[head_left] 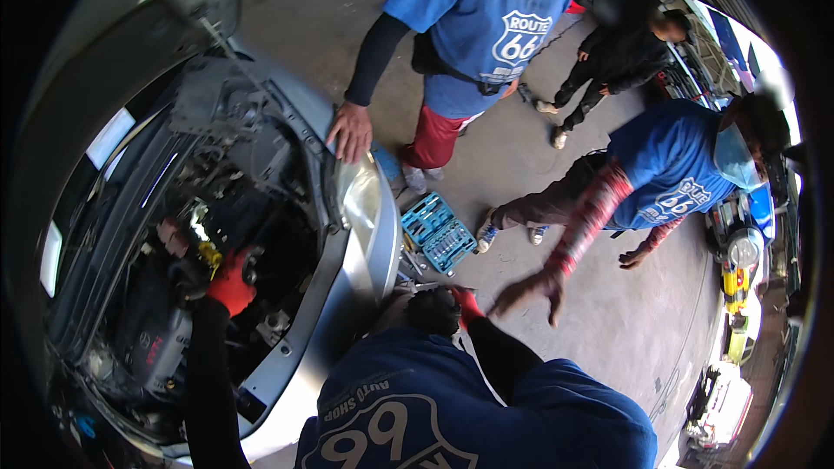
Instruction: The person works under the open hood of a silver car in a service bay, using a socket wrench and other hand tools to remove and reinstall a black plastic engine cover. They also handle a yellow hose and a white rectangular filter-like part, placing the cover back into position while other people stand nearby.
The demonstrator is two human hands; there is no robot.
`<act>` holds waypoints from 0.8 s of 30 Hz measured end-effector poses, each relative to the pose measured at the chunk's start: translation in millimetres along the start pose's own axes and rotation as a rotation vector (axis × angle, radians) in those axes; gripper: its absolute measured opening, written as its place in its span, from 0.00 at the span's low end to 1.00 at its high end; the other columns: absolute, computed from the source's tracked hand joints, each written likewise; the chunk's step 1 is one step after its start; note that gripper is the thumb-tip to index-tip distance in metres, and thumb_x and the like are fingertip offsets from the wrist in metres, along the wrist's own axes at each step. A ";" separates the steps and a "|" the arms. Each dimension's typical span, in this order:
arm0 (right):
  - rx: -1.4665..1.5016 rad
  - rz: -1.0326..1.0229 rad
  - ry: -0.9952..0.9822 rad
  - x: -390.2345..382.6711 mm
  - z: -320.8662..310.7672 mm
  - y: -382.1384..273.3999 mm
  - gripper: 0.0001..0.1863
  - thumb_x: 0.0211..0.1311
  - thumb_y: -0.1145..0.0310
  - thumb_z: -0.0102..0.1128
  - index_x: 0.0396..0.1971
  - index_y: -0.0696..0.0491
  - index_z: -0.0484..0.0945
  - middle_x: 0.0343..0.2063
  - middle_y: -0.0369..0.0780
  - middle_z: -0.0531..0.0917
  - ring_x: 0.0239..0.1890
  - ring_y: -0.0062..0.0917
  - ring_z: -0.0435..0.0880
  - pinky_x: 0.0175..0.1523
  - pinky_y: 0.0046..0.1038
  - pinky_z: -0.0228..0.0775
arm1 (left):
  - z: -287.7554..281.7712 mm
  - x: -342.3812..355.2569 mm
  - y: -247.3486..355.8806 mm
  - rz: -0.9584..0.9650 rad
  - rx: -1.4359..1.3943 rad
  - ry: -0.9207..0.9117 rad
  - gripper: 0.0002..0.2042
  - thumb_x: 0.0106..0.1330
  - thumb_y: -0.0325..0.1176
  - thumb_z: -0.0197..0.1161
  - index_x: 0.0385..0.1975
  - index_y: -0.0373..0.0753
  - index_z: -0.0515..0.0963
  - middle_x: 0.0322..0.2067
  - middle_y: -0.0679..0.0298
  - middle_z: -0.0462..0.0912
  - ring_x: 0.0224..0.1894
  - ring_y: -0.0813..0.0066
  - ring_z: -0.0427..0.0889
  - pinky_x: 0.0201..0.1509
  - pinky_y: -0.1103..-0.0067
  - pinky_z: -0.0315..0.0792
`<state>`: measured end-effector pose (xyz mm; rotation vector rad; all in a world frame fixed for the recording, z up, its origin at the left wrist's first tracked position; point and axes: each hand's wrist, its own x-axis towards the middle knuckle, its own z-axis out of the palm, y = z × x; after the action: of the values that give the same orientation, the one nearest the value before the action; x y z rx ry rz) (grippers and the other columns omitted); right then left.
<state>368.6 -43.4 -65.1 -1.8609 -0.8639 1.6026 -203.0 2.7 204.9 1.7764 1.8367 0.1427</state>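
Note:
My left hand [233,285], in a red and black glove, reaches into the open engine bay [287,287] of a silver car. Its dark fingers curl beside a yellow part [209,255] and dark hoses; what they grip is hidden. Close to it lies the dark engine cover [156,347]. My right hand [439,309], gloved the same way, is closed in front of my chest, by the car's front edge. Whatever is in that fist, I cannot make out. A co-worker's bare hand [532,293] stretches out, fingers spread, to the right of mine and apart from it.
An open blue tool case [439,233] with sockets lies on the concrete floor [599,313]. Another co-worker's hand [350,132] rests on the car above the headlight [358,187]. The raised hood [130,9] is at upper left. A person in black [621,56] stands farther off.

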 end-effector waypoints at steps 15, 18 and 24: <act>-0.296 0.201 0.075 -146.6 -27.4 97.1 0.34 0.62 0.40 0.57 0.51 0.57 0.80 0.48 0.46 0.84 0.52 0.35 0.81 0.58 0.36 0.70 | -13.4 18.3 4.9 0.167 0.419 -0.099 0.30 0.67 0.59 0.55 0.63 0.46 0.68 0.50 0.55 0.82 0.51 0.51 0.81 0.54 0.60 0.75; -0.300 0.164 0.068 -137.8 -24.0 81.6 0.33 0.62 0.40 0.56 0.51 0.57 0.80 0.49 0.46 0.84 0.52 0.35 0.81 0.59 0.36 0.70 | -6.1 14.6 17.3 0.104 0.468 0.009 0.29 0.65 0.61 0.57 0.55 0.44 0.74 0.47 0.57 0.84 0.50 0.54 0.83 0.53 0.61 0.76; -0.373 0.101 0.006 -108.6 -16.7 37.1 0.32 0.62 0.41 0.56 0.51 0.56 0.80 0.49 0.46 0.84 0.53 0.35 0.81 0.59 0.36 0.70 | 9.7 10.1 7.4 0.021 0.482 0.100 0.29 0.65 0.63 0.53 0.48 0.43 0.78 0.41 0.61 0.86 0.44 0.58 0.85 0.45 0.64 0.78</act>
<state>379.9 -149.5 -19.8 -2.1914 -1.1459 1.5756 -191.4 10.1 196.9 2.1404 2.0483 -0.2278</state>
